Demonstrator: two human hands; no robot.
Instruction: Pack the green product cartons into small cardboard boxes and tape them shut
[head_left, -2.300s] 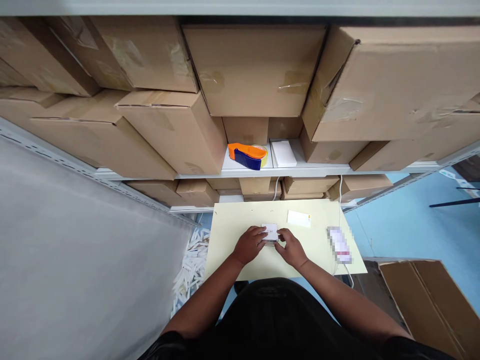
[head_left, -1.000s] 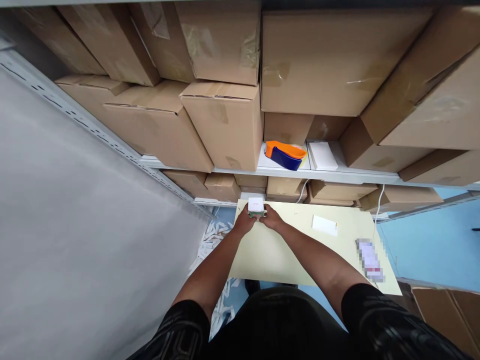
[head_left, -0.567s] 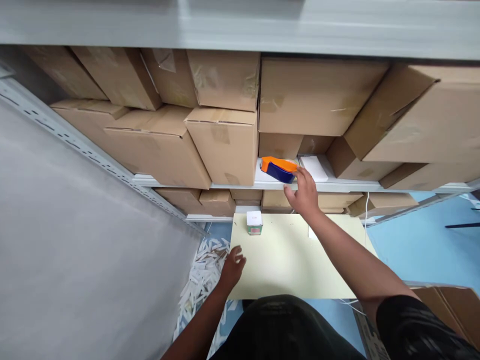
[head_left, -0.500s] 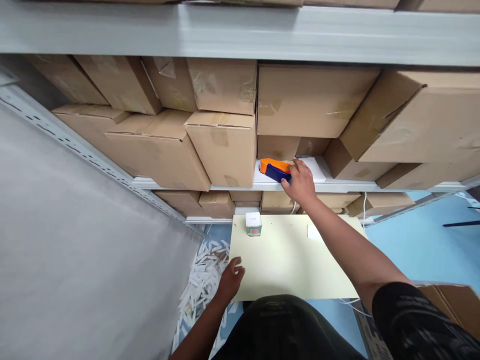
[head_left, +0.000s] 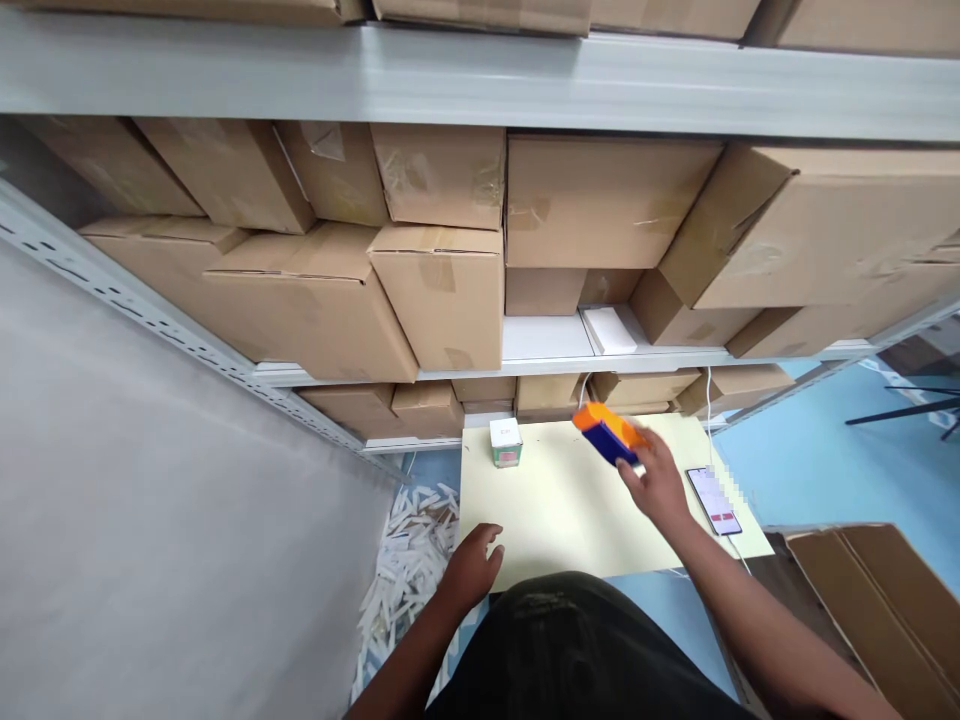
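My right hand (head_left: 656, 480) is closed around the near end of an orange and dark-blue handheld device (head_left: 606, 433), whose exact kind I cannot make out. It is held above the pale yellow tabletop (head_left: 551, 520), tilted, with its orange side up. My left hand (head_left: 474, 565) hovers by the table's left front edge. Its fingers are loosely curved and apart, with nothing seen in them. A small white and green box (head_left: 506, 443) stands upright at the table's back left, beyond my left hand. To the right of my right hand lies a phone (head_left: 712, 500) with a lit screen.
Cardboard boxes (head_left: 442, 300) fill the metal shelves (head_left: 480, 85) in front. A small white box (head_left: 609, 330) lies on the middle shelf. White paper strips (head_left: 412, 560) are heaped on the floor at left. An opened carton (head_left: 881, 600) is at lower right, cables nearby.
My right hand has brought the orange and dark-blue device off the middle shelf, down and toward me over the table. My left hand has shifted slightly right. The phone has come into view.
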